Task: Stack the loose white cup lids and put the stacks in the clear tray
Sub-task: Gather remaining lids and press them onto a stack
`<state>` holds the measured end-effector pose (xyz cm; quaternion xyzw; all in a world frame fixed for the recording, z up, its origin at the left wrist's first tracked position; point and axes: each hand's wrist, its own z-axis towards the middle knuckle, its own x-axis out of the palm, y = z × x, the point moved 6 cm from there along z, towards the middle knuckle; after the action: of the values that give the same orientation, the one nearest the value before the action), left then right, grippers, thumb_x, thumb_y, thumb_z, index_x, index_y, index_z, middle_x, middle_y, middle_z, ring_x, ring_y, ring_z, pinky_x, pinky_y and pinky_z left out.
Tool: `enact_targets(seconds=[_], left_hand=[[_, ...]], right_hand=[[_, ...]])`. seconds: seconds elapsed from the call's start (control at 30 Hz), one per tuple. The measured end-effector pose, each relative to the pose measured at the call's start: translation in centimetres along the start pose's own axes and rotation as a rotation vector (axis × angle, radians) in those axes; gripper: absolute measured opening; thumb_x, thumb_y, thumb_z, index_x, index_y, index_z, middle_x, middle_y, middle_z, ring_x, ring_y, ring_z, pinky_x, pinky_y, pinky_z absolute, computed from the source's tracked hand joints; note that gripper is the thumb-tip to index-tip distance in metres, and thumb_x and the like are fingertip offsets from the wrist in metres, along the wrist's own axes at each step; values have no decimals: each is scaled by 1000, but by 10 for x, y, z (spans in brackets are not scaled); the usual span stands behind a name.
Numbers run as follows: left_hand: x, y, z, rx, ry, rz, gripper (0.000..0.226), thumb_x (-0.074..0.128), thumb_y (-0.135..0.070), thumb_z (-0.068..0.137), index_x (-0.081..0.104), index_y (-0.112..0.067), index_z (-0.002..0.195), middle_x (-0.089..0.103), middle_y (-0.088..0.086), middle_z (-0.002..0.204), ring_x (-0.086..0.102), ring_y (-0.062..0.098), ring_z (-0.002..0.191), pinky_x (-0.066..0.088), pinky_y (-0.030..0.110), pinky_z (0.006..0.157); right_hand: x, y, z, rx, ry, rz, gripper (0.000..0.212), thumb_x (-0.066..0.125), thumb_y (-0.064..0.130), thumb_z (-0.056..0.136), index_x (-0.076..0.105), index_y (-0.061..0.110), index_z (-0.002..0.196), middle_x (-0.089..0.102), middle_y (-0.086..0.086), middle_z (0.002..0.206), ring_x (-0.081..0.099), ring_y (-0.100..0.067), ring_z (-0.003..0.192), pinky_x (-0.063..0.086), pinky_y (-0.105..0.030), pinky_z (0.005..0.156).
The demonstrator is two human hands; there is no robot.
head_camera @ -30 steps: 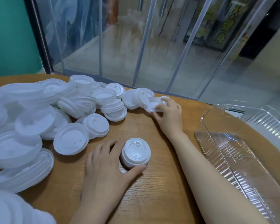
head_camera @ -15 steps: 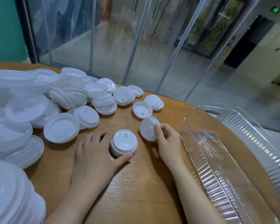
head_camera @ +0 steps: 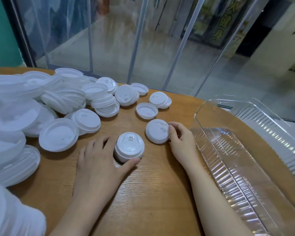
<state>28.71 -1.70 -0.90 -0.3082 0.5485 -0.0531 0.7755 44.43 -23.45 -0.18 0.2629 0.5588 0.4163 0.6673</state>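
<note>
A small stack of white lids (head_camera: pixel 129 147) stands on the wooden table (head_camera: pixel 152 193). My left hand (head_camera: pixel 99 160) holds it, thumb in front and fingers behind. Just to the right, my right hand (head_camera: pixel 180 142) pinches the edge of a single white lid (head_camera: pixel 157 131), tilted up off the table. A large heap of loose white lids (head_camera: pixel 41 106) covers the left side. The clear ribbed tray (head_camera: pixel 255 150) lies at the right with nothing in it.
Several separate lids (head_camera: pixel 146 110) lie behind my hands, near the far table edge. Glass panels with metal posts (head_camera: pixel 136 40) rise just beyond the table. A pile of larger lids (head_camera: pixel 10 215) fills the near left corner.
My right hand has drawn one lid from the far cluster back toward the stack and holds it tilted beside it. My left hand has stayed on the stack.
</note>
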Motion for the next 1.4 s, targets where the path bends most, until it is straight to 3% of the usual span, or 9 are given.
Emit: enact_targets(seconds=[0.13, 0.23, 0.33, 0.4, 0.5, 0.67, 0.93, 1.27, 1.4], left_hand=[[-1, -1, 0, 7, -4, -10, 79, 55, -89, 75, 54, -43, 138, 53, -14, 137, 42, 14, 130, 32, 39, 112], [-2, -1, 0, 16, -11, -39, 79, 58, -88, 73, 53, -42, 137, 53, -15, 136, 41, 13, 129, 30, 36, 111], [-3, -1, -1, -7, -17, -57, 88, 66, -87, 67, 53, -31, 134, 54, -11, 132, 41, 14, 127, 28, 33, 107], [-3, -1, -1, -17, -13, -61, 93, 70, -86, 63, 53, -26, 133, 55, -8, 131, 41, 15, 127, 28, 32, 106], [-4, -1, -2, 14, -20, -73, 86, 66, -86, 66, 55, -34, 133, 55, -14, 129, 43, 12, 126, 29, 31, 105], [-4, -2, 0, 17, -25, -49, 80, 63, -84, 72, 55, -37, 136, 54, -14, 135, 42, 12, 129, 29, 33, 108], [-4, 0, 0, -5, 17, -63, 91, 58, -87, 66, 53, -37, 142, 50, -13, 143, 37, 12, 136, 26, 35, 115], [-5, 1, 0, -13, 3, -74, 86, 67, -84, 68, 56, -39, 141, 50, -14, 144, 35, 11, 137, 26, 35, 115], [-5, 2, 1, -14, -3, -85, 81, 71, -80, 67, 58, -38, 136, 53, -17, 137, 39, 9, 131, 28, 33, 110]], right_hand=[[8, 7, -5, -46, 90, -158, 46, 70, 41, 97, 62, 16, 135, 61, 7, 129, 55, -10, 123, 42, -28, 107], [17, 9, -11, -111, 158, -308, 64, 80, 50, 84, 59, 22, 138, 58, 11, 131, 50, -9, 126, 38, -32, 111], [16, 11, -13, -95, 119, -239, 60, 81, 47, 84, 61, 24, 135, 61, 13, 131, 55, -8, 124, 43, -40, 111], [13, 16, -15, -74, 91, -89, 57, 82, 44, 85, 62, 24, 135, 62, 16, 131, 58, -4, 122, 48, -38, 108], [13, 33, -23, -165, 135, 65, 56, 79, 49, 82, 64, 29, 132, 62, 21, 132, 58, -4, 126, 50, -31, 105], [31, 49, -40, -299, 342, 74, 59, 76, 50, 80, 63, 28, 134, 61, 14, 137, 54, -11, 134, 47, -29, 107], [40, 52, -48, -335, 462, 50, 63, 85, 35, 78, 63, 26, 136, 60, 12, 139, 52, -13, 137, 45, -31, 110], [44, 53, -50, -305, 452, 50, 61, 76, 51, 81, 62, 30, 137, 62, 19, 136, 54, -7, 133, 47, -26, 106], [46, 53, -50, -286, 430, 94, 64, 83, 38, 80, 61, 24, 139, 65, 15, 132, 57, -5, 129, 48, -26, 104]])
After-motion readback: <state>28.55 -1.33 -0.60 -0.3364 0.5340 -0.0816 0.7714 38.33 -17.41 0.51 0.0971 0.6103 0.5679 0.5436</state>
